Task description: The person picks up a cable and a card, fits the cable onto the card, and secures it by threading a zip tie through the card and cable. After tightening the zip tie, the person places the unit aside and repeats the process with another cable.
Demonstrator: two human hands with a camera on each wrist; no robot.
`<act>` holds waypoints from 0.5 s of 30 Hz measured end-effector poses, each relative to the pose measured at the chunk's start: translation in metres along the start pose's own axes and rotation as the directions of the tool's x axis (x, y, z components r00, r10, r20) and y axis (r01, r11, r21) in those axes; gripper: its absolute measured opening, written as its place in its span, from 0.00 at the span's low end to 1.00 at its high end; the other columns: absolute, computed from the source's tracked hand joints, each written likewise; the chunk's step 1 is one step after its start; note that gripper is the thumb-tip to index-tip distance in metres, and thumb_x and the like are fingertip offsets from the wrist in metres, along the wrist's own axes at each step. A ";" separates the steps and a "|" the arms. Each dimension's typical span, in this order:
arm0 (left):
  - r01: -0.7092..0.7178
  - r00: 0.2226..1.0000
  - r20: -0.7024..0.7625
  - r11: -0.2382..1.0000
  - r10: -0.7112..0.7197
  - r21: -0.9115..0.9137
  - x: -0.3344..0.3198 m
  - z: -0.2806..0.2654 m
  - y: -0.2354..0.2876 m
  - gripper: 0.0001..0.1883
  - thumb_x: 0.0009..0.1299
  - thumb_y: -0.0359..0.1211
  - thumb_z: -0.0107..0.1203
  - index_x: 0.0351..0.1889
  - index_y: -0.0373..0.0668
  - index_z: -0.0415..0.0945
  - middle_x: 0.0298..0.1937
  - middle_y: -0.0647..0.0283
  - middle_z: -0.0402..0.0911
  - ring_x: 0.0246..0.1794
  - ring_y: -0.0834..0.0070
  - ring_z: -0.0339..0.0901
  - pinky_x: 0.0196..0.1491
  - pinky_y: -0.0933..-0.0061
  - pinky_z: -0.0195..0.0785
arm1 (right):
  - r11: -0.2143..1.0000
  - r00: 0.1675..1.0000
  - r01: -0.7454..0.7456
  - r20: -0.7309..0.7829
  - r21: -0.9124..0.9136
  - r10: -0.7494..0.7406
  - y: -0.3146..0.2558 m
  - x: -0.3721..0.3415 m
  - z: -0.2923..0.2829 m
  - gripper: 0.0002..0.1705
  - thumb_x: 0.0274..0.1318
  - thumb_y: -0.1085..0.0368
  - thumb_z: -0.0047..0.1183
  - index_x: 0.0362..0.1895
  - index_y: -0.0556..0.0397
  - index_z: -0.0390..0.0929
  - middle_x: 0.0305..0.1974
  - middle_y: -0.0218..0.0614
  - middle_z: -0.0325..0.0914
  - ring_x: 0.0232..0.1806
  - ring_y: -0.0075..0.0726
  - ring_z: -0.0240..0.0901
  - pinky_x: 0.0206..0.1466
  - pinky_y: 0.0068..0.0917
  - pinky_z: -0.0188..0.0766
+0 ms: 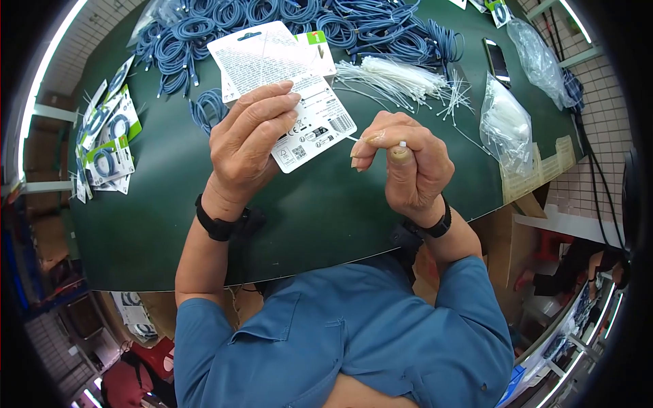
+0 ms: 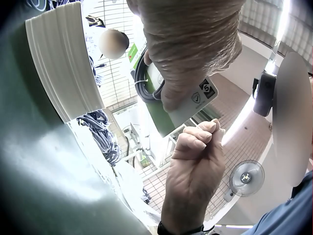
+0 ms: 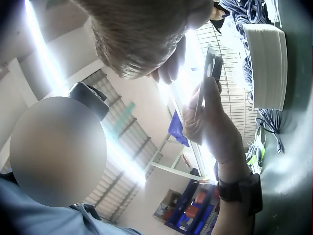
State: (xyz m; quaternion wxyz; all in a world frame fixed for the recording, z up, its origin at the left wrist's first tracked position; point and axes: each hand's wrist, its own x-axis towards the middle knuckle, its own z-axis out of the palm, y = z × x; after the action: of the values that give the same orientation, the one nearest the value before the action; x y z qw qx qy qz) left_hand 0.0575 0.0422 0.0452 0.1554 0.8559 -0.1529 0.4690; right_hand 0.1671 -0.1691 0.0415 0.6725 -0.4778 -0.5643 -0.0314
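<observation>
Card [image 1: 318, 107]: held up at a tilt over the green table [image 1: 306, 224], in front of the card stack [image 1: 325, 53]; rounded corners, flat, printed side toward the head camera.
Card back: white, packed with rows of tiny dark text, with a hanging slot [image 1: 249, 35] at the top, a barcode [image 1: 342, 123] at one lower corner and a square code [image 1: 298, 152] at the other.
Card front: seen from the left wrist, partly green and partly pale, with a small dark square symbol [image 2: 207, 88] and a shield mark beside it.
Cable coil [image 2: 143, 85]: dark, looped against the front, partly hidden by the hand.
Left hand [image 1: 250, 139]: clamped on the card, fingers across the back.
Right hand [image 1: 416, 163]: just beside the card's lower edge, fingertips together, pinching a thin white tie [image 1: 352, 139] whose small head showed above the thumb.
</observation>
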 end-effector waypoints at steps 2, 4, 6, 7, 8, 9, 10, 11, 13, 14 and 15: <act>0.001 1.000 0.005 1.000 -0.001 0.000 0.001 0.000 0.001 0.13 0.53 0.21 0.73 0.35 0.35 0.81 0.45 0.57 0.89 0.52 0.56 0.88 0.51 0.63 0.85 | 1.000 1.000 -0.003 0.023 -0.026 0.003 0.000 0.000 -0.001 0.13 0.82 0.65 0.41 0.51 0.61 0.75 0.35 0.48 0.84 0.27 0.32 0.79 0.33 0.30 0.74; 0.000 1.000 0.010 1.000 0.000 -0.001 0.002 0.000 0.002 0.14 0.53 0.21 0.73 0.35 0.35 0.81 0.45 0.57 0.89 0.52 0.56 0.88 0.50 0.63 0.85 | 1.000 1.000 -0.016 0.018 -0.014 0.016 0.000 -0.001 0.000 0.13 0.82 0.65 0.41 0.50 0.62 0.75 0.36 0.48 0.84 0.28 0.32 0.79 0.34 0.30 0.75; 0.001 1.000 0.015 1.000 -0.001 0.002 0.002 0.000 0.004 0.14 0.52 0.21 0.73 0.35 0.35 0.81 0.45 0.57 0.89 0.52 0.55 0.88 0.50 0.63 0.85 | 0.999 0.999 -0.044 0.019 0.009 0.044 0.000 -0.003 0.001 0.13 0.82 0.66 0.42 0.49 0.62 0.76 0.38 0.49 0.84 0.28 0.32 0.79 0.35 0.30 0.76; 0.002 1.000 0.016 1.000 -0.002 0.004 0.002 0.000 0.004 0.14 0.52 0.20 0.73 0.36 0.35 0.81 0.45 0.57 0.89 0.52 0.55 0.88 0.50 0.63 0.85 | 0.999 0.999 -0.044 0.015 0.008 0.043 0.000 -0.004 0.002 0.13 0.82 0.66 0.42 0.49 0.62 0.76 0.38 0.49 0.84 0.28 0.32 0.79 0.35 0.30 0.76; -0.001 1.000 0.018 1.000 0.001 0.001 0.002 0.000 0.005 0.14 0.52 0.20 0.73 0.36 0.35 0.81 0.45 0.57 0.89 0.52 0.55 0.88 0.50 0.63 0.85 | 0.997 0.998 -0.068 0.003 0.037 0.068 0.000 -0.005 0.004 0.12 0.81 0.66 0.43 0.49 0.62 0.77 0.38 0.49 0.84 0.29 0.32 0.79 0.35 0.30 0.77; -0.003 1.000 0.022 1.000 0.004 -0.005 0.002 0.000 0.006 0.14 0.52 0.20 0.73 0.36 0.34 0.82 0.45 0.56 0.88 0.52 0.55 0.88 0.50 0.63 0.85 | 0.994 0.996 -0.092 -0.007 0.065 0.093 0.000 -0.005 0.006 0.12 0.80 0.67 0.44 0.49 0.62 0.78 0.39 0.49 0.85 0.30 0.33 0.80 0.36 0.30 0.77; -0.006 1.000 0.025 1.000 0.007 -0.011 0.002 0.001 0.007 0.14 0.52 0.21 0.73 0.36 0.34 0.82 0.45 0.56 0.88 0.52 0.55 0.88 0.50 0.63 0.85 | 0.989 0.993 -0.115 -0.015 0.093 0.117 0.000 -0.005 0.007 0.11 0.80 0.67 0.46 0.49 0.62 0.79 0.40 0.49 0.85 0.32 0.33 0.81 0.36 0.30 0.78; -0.009 1.000 0.028 1.000 0.009 -0.017 0.002 0.001 0.008 0.14 0.53 0.21 0.72 0.36 0.34 0.82 0.45 0.56 0.88 0.52 0.55 0.88 0.50 0.63 0.85 | 0.989 0.993 -0.114 -0.017 0.091 0.116 -0.001 -0.004 0.007 0.11 0.80 0.67 0.46 0.49 0.62 0.79 0.40 0.49 0.85 0.32 0.33 0.81 0.36 0.30 0.78; -0.007 0.999 0.033 1.000 0.008 -0.021 0.001 0.001 0.011 0.14 0.53 0.21 0.73 0.37 0.34 0.82 0.45 0.56 0.88 0.52 0.55 0.88 0.50 0.63 0.85 | 0.991 0.990 -0.137 0.031 0.006 0.137 -0.003 0.000 0.007 0.09 0.76 0.69 0.52 0.48 0.61 0.82 0.41 0.49 0.85 0.34 0.35 0.82 0.37 0.30 0.78; -0.003 0.999 0.037 1.000 0.004 -0.023 0.001 0.001 0.013 0.14 0.53 0.22 0.73 0.37 0.34 0.82 0.45 0.56 0.88 0.52 0.55 0.88 0.50 0.63 0.85 | 0.989 0.987 -0.146 0.055 -0.038 0.148 -0.003 0.001 0.006 0.07 0.74 0.70 0.55 0.48 0.61 0.83 0.42 0.49 0.85 0.35 0.35 0.82 0.37 0.30 0.78; 0.000 0.999 0.040 1.000 0.001 -0.025 0.001 0.001 0.015 0.14 0.54 0.22 0.73 0.37 0.34 0.82 0.45 0.56 0.88 0.52 0.55 0.88 0.50 0.63 0.85 | 0.989 0.988 -0.142 0.059 -0.042 0.145 -0.002 0.003 0.004 0.07 0.74 0.70 0.55 0.48 0.61 0.83 0.42 0.49 0.85 0.35 0.35 0.82 0.37 0.30 0.78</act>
State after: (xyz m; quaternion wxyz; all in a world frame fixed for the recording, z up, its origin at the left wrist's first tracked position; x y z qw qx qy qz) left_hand 0.0532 0.0280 0.0475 0.1632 0.8629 -0.1620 0.4500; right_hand 0.1641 -0.1660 0.0445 0.6462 -0.5305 -0.5482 0.0213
